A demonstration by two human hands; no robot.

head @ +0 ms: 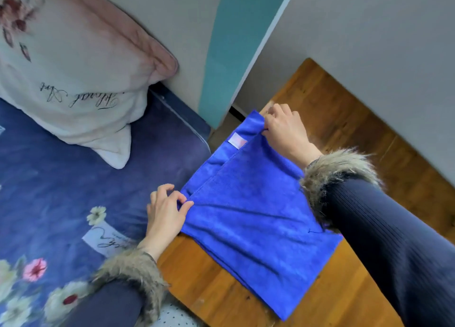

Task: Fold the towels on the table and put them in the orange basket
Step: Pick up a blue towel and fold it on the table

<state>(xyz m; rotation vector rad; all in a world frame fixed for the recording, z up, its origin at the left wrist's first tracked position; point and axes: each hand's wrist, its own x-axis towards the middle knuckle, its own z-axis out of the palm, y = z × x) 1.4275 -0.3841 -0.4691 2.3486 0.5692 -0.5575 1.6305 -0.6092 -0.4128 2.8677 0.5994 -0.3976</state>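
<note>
Blue towel, folded over on itself, lies on your wooden table, one edge overhanging toward the bed. Your left hand pinches its near corner between thumb and fingers; your right hand pinches the far corner (beside the pale label). A pillow sits on the bed.

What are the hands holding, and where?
Both pinch the blue towel: left hand at its near-left corner, right hand at its far corner.
</note>
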